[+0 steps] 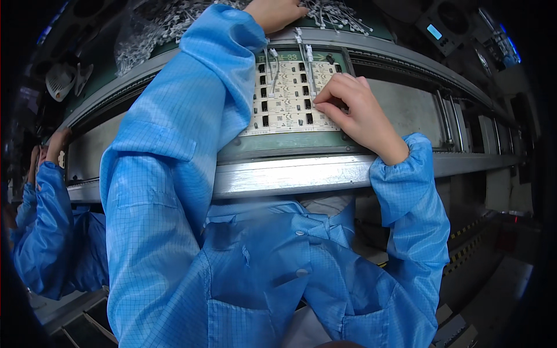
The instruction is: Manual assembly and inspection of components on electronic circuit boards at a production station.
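A panel of white circuit boards (284, 107) with black components lies in a green carrier (278, 142) in front of me. My right hand (362, 113) is over the panel's right side, thumb and forefinger pinched at the lower end of a thin cable (310, 72) with white connectors. That cable runs up past the panel's far edge. Another such cable (273, 75) lies across the boards further left. My left hand (275, 13) reaches beyond the far rail, beside a heap of white-connector cables (333, 14); its fingers are partly cut off by the picture's edge.
A metal rail (290, 177) runs along the near side of the conveyor, between me and the panel. A clear plastic bag of cables (136, 46) lies at the far left. Another person's blue sleeve (49, 220) is at the left. A device with a lit screen (434, 31) stands far right.
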Demonstrator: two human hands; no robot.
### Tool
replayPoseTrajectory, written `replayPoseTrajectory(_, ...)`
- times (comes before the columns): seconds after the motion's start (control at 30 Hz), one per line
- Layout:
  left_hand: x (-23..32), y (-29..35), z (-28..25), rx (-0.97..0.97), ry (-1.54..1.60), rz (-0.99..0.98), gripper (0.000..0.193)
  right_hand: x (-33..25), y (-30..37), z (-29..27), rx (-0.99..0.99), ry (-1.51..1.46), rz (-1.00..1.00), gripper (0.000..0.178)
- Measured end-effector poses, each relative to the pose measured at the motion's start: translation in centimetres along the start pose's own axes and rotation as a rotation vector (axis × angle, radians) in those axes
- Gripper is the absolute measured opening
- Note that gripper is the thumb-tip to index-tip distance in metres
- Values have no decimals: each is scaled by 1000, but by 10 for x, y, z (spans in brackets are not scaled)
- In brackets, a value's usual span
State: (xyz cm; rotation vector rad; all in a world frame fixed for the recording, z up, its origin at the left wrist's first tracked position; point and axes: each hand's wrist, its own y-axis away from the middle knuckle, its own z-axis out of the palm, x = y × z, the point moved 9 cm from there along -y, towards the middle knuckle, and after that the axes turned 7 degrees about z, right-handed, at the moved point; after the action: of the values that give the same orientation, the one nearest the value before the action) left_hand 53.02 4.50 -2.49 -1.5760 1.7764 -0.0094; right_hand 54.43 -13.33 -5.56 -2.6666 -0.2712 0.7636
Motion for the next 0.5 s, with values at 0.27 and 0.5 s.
replayPoseTrajectory(0.27, -58, 7, -31, 269, 488, -413, 15, -3, -2, 1, -19, 26, -7, 4)
replayPoseTrajectory(0.5, -47, 64, -103, 450, 1033, -682, 9, -17, 14, -6, -32, 196, -111, 17)
